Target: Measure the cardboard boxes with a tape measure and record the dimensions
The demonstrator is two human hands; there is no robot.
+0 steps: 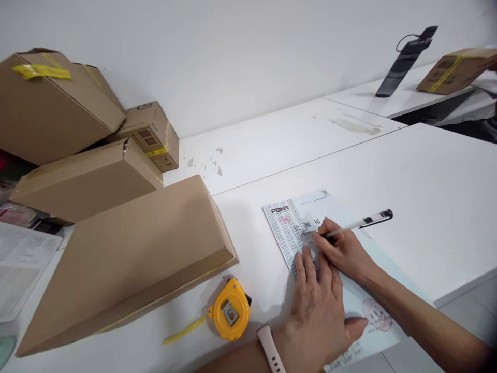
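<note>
A printed paper form [295,220] with a red stamp lies on the white table [427,197]. My left hand [320,305] rests flat on it, fingers stretched out, holding it down; a pale watch strap circles that wrist. My right hand [344,248] is closed around a clear pen with a black cap [365,221], its tip touching the paper near the printed heading. A yellow tape measure [230,310] with a short length of tape pulled out lies just left of my left wrist.
Several cardboard boxes stand at the left, the nearest a large flat one [128,259], with others stacked behind [58,103]. Papers [19,269] lie at the far left edge. Another taped box [458,70] and a black stand [406,59] sit on the far table.
</note>
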